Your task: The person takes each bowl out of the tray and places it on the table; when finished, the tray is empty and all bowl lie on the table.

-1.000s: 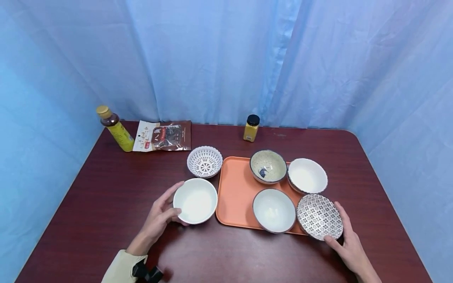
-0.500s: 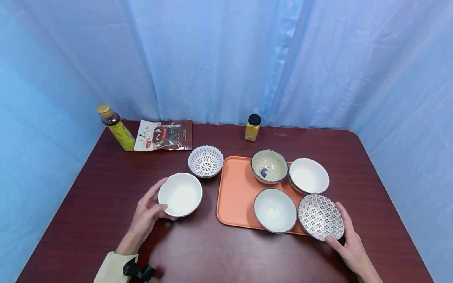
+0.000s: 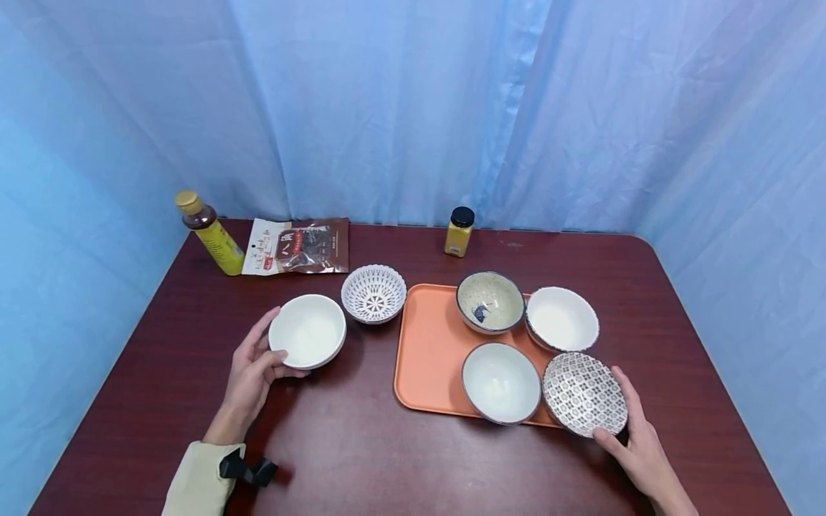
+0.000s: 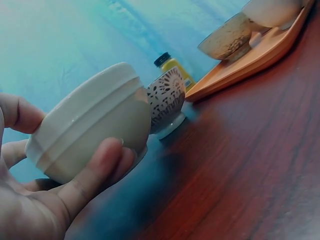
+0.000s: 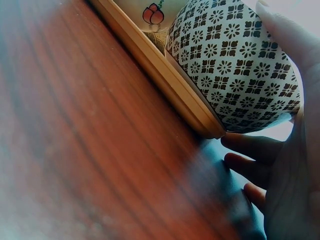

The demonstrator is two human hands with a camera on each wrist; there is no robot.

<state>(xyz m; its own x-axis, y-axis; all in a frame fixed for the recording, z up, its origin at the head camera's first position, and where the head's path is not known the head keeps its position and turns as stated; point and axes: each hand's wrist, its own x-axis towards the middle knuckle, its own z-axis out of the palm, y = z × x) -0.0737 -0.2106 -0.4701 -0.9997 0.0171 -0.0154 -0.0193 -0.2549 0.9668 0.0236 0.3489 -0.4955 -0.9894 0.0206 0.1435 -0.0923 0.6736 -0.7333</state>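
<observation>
In the head view my left hand [image 3: 254, 369] grips a plain white bowl [image 3: 307, 331] by its left side. The left wrist view shows that white bowl [image 4: 95, 120] raised off the table and tilted, with the thumb on its outer wall. My right hand [image 3: 639, 441] holds a black-and-white patterned bowl [image 3: 584, 394] at the front right corner of the orange tray [image 3: 426, 351]. In the right wrist view the thumb lies at the patterned bowl's [image 5: 235, 70] rim, and the other fingers pass partly out of sight beneath its side.
A pale bowl [image 3: 501, 383], a speckled bowl [image 3: 489, 301] and a white bowl [image 3: 563, 320] also stand on the tray. Left of it sits a small petal-patterned bowl [image 3: 374, 294]. Along the back are a bottle [image 3: 219, 244], a spice packet [image 3: 303, 247] and a yellow jar [image 3: 458, 235].
My left hand has carried the plain white bowl leftward and farther back, away from the tray, to beside the petal-patterned bowl. My right hand and the patterned bowl have stayed in place.
</observation>
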